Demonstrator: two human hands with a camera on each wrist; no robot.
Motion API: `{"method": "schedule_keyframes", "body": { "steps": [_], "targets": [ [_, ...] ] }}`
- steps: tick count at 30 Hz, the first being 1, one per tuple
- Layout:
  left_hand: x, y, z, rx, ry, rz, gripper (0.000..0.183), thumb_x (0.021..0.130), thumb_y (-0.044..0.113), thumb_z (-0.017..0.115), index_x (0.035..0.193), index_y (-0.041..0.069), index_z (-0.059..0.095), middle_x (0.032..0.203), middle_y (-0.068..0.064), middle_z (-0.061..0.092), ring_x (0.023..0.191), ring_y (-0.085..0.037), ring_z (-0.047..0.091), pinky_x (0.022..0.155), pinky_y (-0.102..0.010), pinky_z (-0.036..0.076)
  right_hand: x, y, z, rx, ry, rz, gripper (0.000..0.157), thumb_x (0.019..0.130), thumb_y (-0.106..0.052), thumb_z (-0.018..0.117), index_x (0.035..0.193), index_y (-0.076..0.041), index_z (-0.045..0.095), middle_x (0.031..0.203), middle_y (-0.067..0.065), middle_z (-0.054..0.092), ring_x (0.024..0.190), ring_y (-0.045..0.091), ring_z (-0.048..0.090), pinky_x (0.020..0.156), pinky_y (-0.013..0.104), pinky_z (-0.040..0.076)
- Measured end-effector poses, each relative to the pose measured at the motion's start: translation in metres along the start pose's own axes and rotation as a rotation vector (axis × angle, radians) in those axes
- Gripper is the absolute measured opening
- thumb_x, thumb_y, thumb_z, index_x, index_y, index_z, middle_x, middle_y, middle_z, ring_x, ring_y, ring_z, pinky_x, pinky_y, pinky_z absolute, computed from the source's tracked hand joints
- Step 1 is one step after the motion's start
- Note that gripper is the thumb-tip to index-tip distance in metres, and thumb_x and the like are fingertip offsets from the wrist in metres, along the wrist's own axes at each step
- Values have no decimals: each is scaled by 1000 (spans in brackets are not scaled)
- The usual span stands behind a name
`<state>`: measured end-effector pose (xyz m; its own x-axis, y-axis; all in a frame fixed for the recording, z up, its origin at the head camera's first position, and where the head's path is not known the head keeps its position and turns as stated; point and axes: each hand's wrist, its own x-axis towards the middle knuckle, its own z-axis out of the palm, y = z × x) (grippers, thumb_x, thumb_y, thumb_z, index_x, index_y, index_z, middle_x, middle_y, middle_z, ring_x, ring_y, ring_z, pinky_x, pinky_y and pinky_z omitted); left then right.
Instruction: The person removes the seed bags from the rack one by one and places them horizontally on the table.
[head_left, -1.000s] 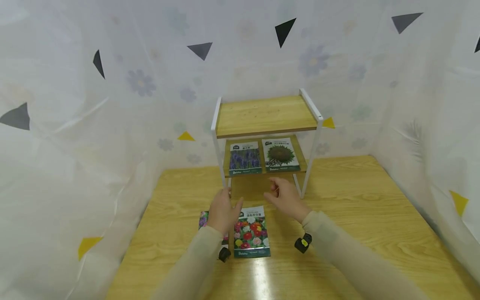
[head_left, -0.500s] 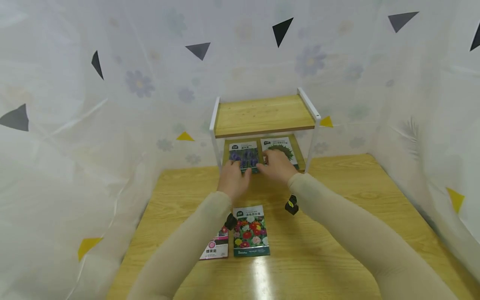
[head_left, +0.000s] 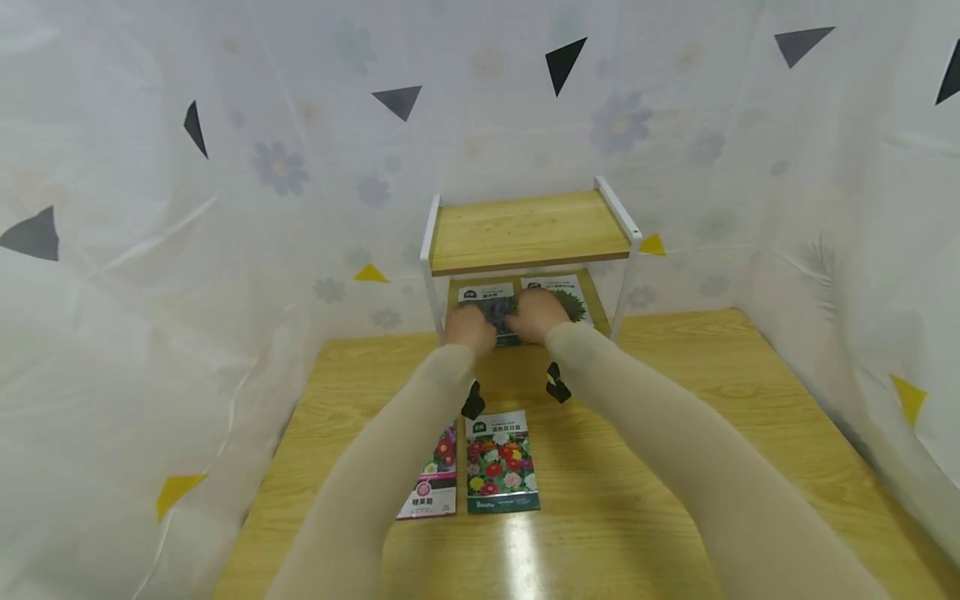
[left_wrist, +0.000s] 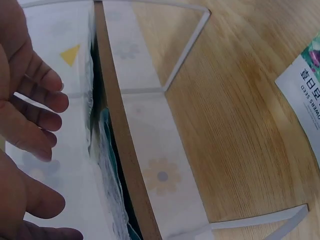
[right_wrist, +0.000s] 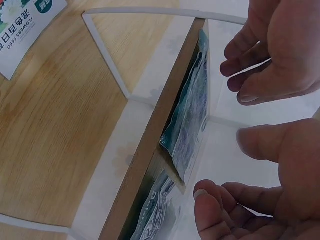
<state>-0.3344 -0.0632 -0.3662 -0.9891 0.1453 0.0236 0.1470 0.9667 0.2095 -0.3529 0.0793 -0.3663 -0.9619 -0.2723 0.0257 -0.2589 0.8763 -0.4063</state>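
Note:
Both hands reach in over the lower shelf of a small rack, toward a seed packet with purple flowers (head_left: 498,312). My left hand (head_left: 470,330) is over its left part, fingers relaxed and loosely bent. The right hand (head_left: 538,316) hovers between it and a packet with a green sunflower-like head (head_left: 573,304), partly covering both. In the right wrist view, the thumb and fingers of the right hand (right_wrist: 250,195) stand apart from the purple packet (right_wrist: 192,107). Nothing is held in the left hand (left_wrist: 30,205) in the left wrist view.
The rack's wooden top board (head_left: 532,233) hangs above the lower shelf. On the table (head_left: 675,433) lie a packet of mixed colourful flowers (head_left: 501,475) and a pink-flowered packet (head_left: 433,496), partly behind the left sleeve. A patterned white sheet (head_left: 480,125) surrounds the table.
Both hands have moved forward from above the table packets to the lower shelf, and closer together over the purple packet. The packets appear unmoved.

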Motion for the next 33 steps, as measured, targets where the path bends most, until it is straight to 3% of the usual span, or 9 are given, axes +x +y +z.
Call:
{"method": "schedule_keyframes", "body": {
  "steps": [2, 3, 8, 11, 17, 24, 29, 33],
  "targets": [
    [5, 1, 2, 51, 3, -17, 27, 91, 22, 48, 92, 3, 66, 99, -11, 62, 94, -26, 57, 86, -38, 43, 8, 0, 4, -52, -1, -5, 31, 90, -27, 50, 67, -9, 61, 70, 7, 59, 61, 23, 53, 59, 38, 44],
    [7, 2, 4, 20, 6, -55, 28, 90, 22, 48, 97, 2, 66, 103, -11, 61, 97, -27, 56, 88, -38, 42, 11, 1, 6, -68, -3, -1, 30, 90, -27, 50, 70, -9, 63, 75, 8, 61, 65, 24, 55, 61, 39, 45],
    [21, 5, 12, 131, -42, -98, 34, 89, 25, 49, 112, 3, 62, 117, -11, 57, 110, -28, 49, 95, -41, 37, 20, 2, 9, -125, -32, 43, 28, 90, -29, 50, 91, -7, 67, 104, 13, 62, 87, 28, 58, 74, 43, 47],
    [25, 7, 15, 175, -78, -123, 41, 89, 28, 49, 121, 4, 57, 126, -12, 51, 118, -30, 42, 98, -44, 32, 21, 1, 10, -131, -54, 83, 32, 90, -30, 49, 100, -5, 65, 112, 15, 59, 92, 28, 57, 75, 42, 47],
    [24, 12, 14, 145, -119, -203, 51, 87, 32, 51, 129, 2, 50, 131, -15, 45, 118, -33, 39, 95, -48, 31, 19, -7, 11, -56, -86, 145, 48, 91, -37, 43, 124, -3, 54, 124, 15, 52, 103, 30, 52, 78, 42, 45],
    [26, 15, 14, 75, -152, -318, 61, 83, 28, 58, 135, 2, 40, 131, -21, 38, 113, -38, 38, 86, -45, 39, 20, -15, 14, -25, -85, 164, 34, 93, -30, 43, 106, -6, 63, 108, 12, 58, 88, 25, 54, 68, 38, 45],
    [28, 17, 17, 81, -209, -351, 66, 82, 29, 60, 139, 4, 37, 137, -24, 30, 119, -40, 31, 86, -44, 42, 19, -16, 17, -81, -106, 130, 29, 91, -26, 48, 106, -6, 64, 114, 12, 57, 94, 25, 55, 73, 39, 46],
    [28, 18, 17, 75, -215, -369, 66, 80, 30, 63, 136, 3, 41, 135, -25, 30, 118, -39, 31, 83, -43, 45, 19, -17, 17, -136, -118, 108, 30, 90, -21, 49, 110, -4, 62, 119, 13, 55, 101, 26, 54, 77, 39, 46]
  ]
}}
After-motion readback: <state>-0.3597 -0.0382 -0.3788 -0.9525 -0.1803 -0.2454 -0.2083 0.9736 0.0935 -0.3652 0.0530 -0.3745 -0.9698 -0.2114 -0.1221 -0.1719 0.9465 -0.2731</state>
